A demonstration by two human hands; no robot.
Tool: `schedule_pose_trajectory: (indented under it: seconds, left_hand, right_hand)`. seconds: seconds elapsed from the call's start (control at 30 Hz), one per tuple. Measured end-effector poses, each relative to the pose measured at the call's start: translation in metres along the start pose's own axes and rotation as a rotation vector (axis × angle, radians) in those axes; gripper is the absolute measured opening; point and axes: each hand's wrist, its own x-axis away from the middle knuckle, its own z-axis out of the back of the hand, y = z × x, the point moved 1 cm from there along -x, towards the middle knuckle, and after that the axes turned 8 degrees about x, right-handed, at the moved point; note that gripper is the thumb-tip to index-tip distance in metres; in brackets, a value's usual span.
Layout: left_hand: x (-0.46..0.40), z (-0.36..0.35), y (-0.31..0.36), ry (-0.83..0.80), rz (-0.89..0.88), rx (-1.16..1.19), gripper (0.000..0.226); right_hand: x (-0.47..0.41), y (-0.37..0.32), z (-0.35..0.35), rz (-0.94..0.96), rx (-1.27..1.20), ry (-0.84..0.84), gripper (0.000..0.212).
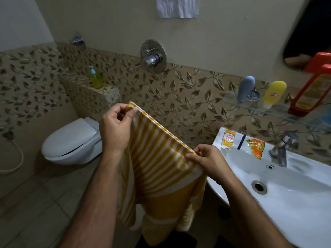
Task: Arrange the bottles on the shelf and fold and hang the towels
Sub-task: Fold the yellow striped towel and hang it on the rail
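A yellow-and-white striped towel (161, 169) hangs folded in front of me, its top edge stretched between my hands. My left hand (114, 129) pinches the far upper corner; my right hand (207, 161) pinches the near corner by the sink. On the glass shelf (254, 106) at the right stand a grey bottle (245, 88), a yellow bottle (274, 93) and a red bottle (311, 93). A white towel (177, 7) hangs on the wall at the top.
A white sink (286, 194) with tap (281, 149) and two sachets (254, 147) is at the right. A closed toilet (71, 142) stands left, with a green pump bottle (96, 77) on the ledge behind. A shower valve (153, 57) is on the wall.
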Motion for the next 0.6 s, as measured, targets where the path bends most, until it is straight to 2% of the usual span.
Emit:
schedule_pose_trajectory:
  seconds: [0.07, 0.13, 0.23, 0.3, 0.47, 0.6]
  left_hand:
    - [-0.004, 0.006, -0.012, 0.036, 0.044, -0.018, 0.005]
    - [-0.004, 0.012, -0.030, 0.047, 0.150, -0.036, 0.007]
    - [0.005, 0.010, -0.059, 0.018, 0.351, -0.065, 0.010]
    - [0.020, 0.002, -0.068, 0.013, 0.432, -0.106, 0.014]
    - [0.063, -0.024, -0.063, 0.073, 0.457, -0.120, 0.014]
    - [0.084, -0.038, -0.056, 0.075, 0.400, -0.058, 0.016]
  right_hand:
    - [0.005, -0.008, 0.006, 0.086, 0.074, 0.049, 0.023]
    - [0.010, -0.016, 0.011, 0.146, 0.012, 0.052, 0.021]
    - [0.012, -0.027, 0.014, 0.190, -0.021, 0.045, 0.021]
    - [0.009, -0.029, 0.012, 0.190, 0.014, 0.107, 0.021]
    - [0.000, -0.038, 0.003, 0.109, 0.307, 0.407, 0.025]
    - [-0.001, -0.037, -0.004, 0.159, 0.418, 0.445, 0.027]
